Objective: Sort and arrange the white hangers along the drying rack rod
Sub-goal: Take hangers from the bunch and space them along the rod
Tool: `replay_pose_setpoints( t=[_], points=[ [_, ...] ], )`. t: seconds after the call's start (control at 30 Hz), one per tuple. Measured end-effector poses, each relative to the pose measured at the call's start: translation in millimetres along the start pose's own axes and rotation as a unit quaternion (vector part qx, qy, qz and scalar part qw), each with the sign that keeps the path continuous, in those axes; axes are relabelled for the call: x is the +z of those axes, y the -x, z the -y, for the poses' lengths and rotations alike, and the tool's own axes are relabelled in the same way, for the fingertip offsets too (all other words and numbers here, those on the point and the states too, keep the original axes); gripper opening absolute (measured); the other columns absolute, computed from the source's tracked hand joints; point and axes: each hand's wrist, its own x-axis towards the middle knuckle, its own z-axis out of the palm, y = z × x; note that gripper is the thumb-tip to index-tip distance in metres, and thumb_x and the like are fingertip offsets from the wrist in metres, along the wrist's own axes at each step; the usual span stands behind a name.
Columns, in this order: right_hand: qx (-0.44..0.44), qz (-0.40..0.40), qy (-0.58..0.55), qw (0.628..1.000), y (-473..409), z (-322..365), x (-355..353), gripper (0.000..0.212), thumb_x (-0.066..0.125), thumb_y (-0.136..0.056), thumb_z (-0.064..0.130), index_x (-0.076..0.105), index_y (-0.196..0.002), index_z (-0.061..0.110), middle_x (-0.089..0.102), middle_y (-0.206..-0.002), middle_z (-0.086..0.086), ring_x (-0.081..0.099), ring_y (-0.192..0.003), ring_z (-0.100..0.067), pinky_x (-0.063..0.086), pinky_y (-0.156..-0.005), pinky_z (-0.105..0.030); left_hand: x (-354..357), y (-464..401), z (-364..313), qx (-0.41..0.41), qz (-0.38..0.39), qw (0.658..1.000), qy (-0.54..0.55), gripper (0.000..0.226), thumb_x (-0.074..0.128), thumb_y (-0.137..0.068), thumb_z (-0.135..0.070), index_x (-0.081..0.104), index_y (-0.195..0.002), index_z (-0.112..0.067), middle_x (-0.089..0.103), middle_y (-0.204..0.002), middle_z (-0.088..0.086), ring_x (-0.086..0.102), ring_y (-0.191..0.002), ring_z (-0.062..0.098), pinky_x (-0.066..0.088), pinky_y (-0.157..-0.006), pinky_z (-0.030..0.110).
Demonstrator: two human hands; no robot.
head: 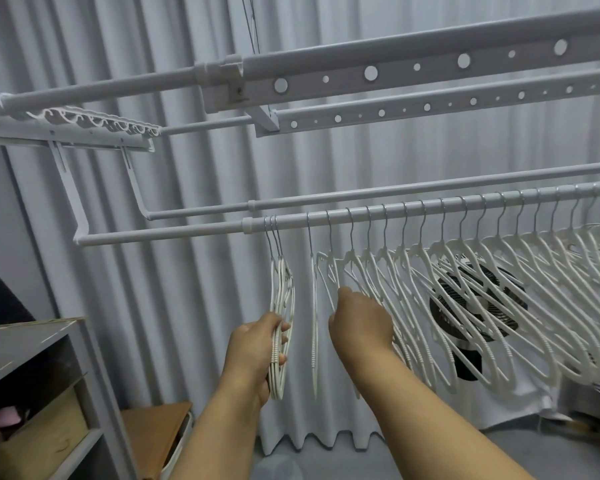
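Two bare forearms reach up from the bottom edge toward the hangers. On the left, the left hand (257, 344) is clenched around the lower part of a small bunch of hangers (283, 306), its fingers wrapped over their ribbed bars; the bunch hangs close together by two or three metal hooks near the left end of the rod (160, 233). Just to the right, a single hanger (314, 323) hangs edge-on by itself, touched by neither hand. Beside it, the right hand (361, 323) is seen from the back, its fingers pushed in among the first hangers of the long row (465, 289); whether they are closed on one cannot be told, since the back of the hand hides them.

That row runs rightward along the rod, each white hanger on its own hook, evenly spaced and slanted the same way, out to the right edge. Low on the left stand a grey shelf (28, 344) and a wooden box (153, 431) on the floor. Behind the row, a dark round fan (478, 306) shows through the hangers. A second, bare rod (361, 195) runs parallel just above and behind the first. Higher up are perforated rails (430, 69) of the overhead rack. Pale pleated curtains (174, 306) fill the background.
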Motion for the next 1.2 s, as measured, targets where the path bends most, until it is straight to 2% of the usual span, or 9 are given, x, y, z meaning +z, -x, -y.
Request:
replay_pose_setpoints(
  t=[0.13,0.3,0.47,0.53,0.6,0.7,0.9,1.0,1.2],
  points=[
    [0.012,-0.013,-0.007,1.0,-1,-3,1,0.032,0.046,-0.085,-0.001,0.027,-0.067,0.018,0.034,-0.063,0.004,0.037,-0.055,-0.015,0.02,-0.043,-0.025,1,-2,1,-0.003,0.001,1.0,0.0,0.022,0.057,-0.088,-0.013,0.066,-0.074,0.0,0.051,-0.054,0.003,0.039,-0.038,0.011,0.035,-0.041,0.023],
    [0.02,-0.013,-0.005,1.0,-2,-4,-3,0.023,0.046,-0.084,-0.003,0.035,-0.075,0.016,0.033,-0.063,0.005,0.029,-0.05,-0.009,0.018,-0.042,-0.026,2,-3,2,0.002,-0.001,1.0,-0.01,0.022,0.056,-0.088,-0.012,0.066,-0.073,0.0,0.05,-0.055,0.004,0.039,-0.04,0.013,0.035,-0.043,0.023],
    [0.02,-0.019,-0.001,1.0,0,-4,-5,0.023,0.046,-0.086,0.002,0.035,-0.07,0.015,0.039,-0.065,0.004,0.035,-0.052,-0.012,0.02,-0.043,-0.025,3,-4,3,0.005,-0.002,1.0,-0.008,0.023,0.055,-0.089,-0.012,0.066,-0.073,0.001,0.05,-0.058,0.006,0.039,-0.041,0.014,0.035,-0.044,0.024],
    [0.011,-0.052,0.004,0.999,2,-1,-12,0.008,0.045,-0.091,0.012,0.049,-0.085,0.014,0.053,-0.079,0.0,0.05,-0.069,-0.019,0.027,-0.049,-0.024,3,-3,2,0.005,-0.001,1.0,-0.006,0.023,0.055,-0.089,-0.012,0.066,-0.074,0.001,0.05,-0.058,0.005,0.038,-0.038,0.012,0.035,-0.04,0.022],
    [0.012,-0.103,0.034,0.994,0,-1,-20,0.023,0.042,-0.095,0.024,0.059,-0.105,0.013,0.061,-0.103,-0.004,0.053,-0.098,-0.024,0.034,-0.061,-0.028,3,-3,2,0.001,0.0,1.0,-0.004,0.022,0.055,-0.089,-0.011,0.065,-0.074,0.001,0.05,-0.058,0.005,0.038,-0.037,0.011,0.035,-0.039,0.02],
    [0.041,-0.118,0.049,0.991,-10,-9,-28,0.03,0.043,-0.095,0.027,0.056,-0.118,0.013,0.058,-0.117,-0.004,0.049,-0.113,-0.025,0.039,-0.071,-0.032,3,-3,2,-0.001,0.0,1.0,0.001,0.021,0.054,-0.088,-0.01,0.065,-0.074,0.001,0.049,-0.058,0.005,0.037,-0.036,0.011,0.034,-0.037,0.019],
    [0.075,-0.03,0.033,0.996,-14,-17,-29,0.02,0.047,-0.089,0.009,0.053,-0.107,0.014,0.06,-0.105,-0.004,0.057,-0.092,-0.025,0.033,-0.059,-0.028,4,-1,2,0.001,0.001,1.0,0.002,0.021,0.054,-0.088,-0.011,0.065,-0.075,0.001,0.05,-0.059,0.005,0.037,-0.038,0.012,0.035,-0.039,0.021],
    [0.075,-0.014,0.029,0.997,-13,-20,-30,0.021,0.044,-0.084,-0.003,0.047,-0.092,0.016,0.06,-0.1,-0.005,0.047,-0.075,-0.024,0.027,-0.05,-0.025,5,-1,3,0.003,0.001,1.0,0.003,0.021,0.055,-0.088,-0.011,0.064,-0.074,0.001,0.049,-0.057,0.005,0.037,-0.037,0.011,0.035,-0.042,0.022],
    [0.062,-0.016,0.029,0.998,-12,-22,-31,0.022,0.043,-0.082,-0.008,0.045,-0.083,0.015,0.059,-0.096,-0.005,0.044,-0.071,-0.023,0.02,-0.043,-0.024,7,-2,4,0.006,-0.005,1.0,0.001,0.021,0.055,-0.088,-0.012,0.065,-0.073,0.0,0.049,-0.058,0.006,0.037,-0.036,0.012,0.034,-0.043,0.023]
  ],
)
